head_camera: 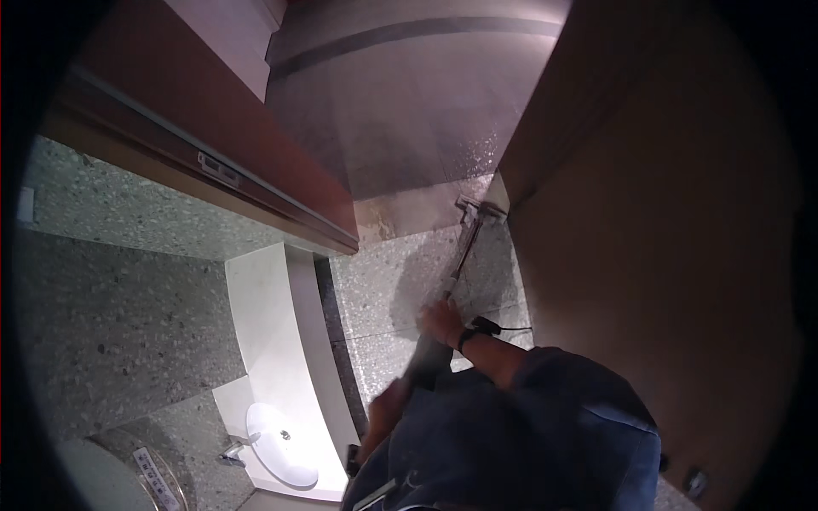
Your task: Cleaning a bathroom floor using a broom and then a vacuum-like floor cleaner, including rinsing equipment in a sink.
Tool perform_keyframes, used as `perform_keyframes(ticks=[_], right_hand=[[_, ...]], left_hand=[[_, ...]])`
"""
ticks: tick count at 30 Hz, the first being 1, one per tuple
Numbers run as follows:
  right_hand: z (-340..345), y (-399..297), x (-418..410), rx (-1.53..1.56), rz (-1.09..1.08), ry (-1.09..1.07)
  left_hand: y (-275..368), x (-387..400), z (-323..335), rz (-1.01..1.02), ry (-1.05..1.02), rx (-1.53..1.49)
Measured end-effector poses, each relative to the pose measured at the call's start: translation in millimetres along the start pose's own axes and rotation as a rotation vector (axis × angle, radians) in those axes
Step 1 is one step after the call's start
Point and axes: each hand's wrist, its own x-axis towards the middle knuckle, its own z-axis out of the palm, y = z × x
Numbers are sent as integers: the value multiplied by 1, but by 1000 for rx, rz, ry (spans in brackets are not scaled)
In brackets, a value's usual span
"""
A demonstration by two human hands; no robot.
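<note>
A long-handled floor-cleaning tool [468, 246], a mop or squeegee, slants up and right from my body. Its wide head [492, 213] rests on the floor at the doorway, near the brown door panel. My right hand [441, 322] is closed around the handle, ahead of my body; a dark band circles that wrist. Lower down and to the left, my blurred left hand [386, 405] grips the rear part of the handle. Wet spots glisten on the grey floor tiles [396, 137] beyond the head, and a wet patch [381, 223] marks the threshold.
The large brown door panel [639, 255] stands close on my right. On the left are a brown door frame [287, 172], a white counter [275, 319] and an oval washbasin [281, 444] with a metal tap [231, 453]. Speckled tiles [377, 287] cover the near floor.
</note>
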Motion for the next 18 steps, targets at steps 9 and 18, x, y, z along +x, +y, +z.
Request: perform_keyframes(ticks=[9,18], right_hand=[[-119,34,230,370,76,-88],[-145,213,320,570,-34,-316]], left_hand=[[197,88,-255,310,785,-578],[325,215,-335,875,731,-379]])
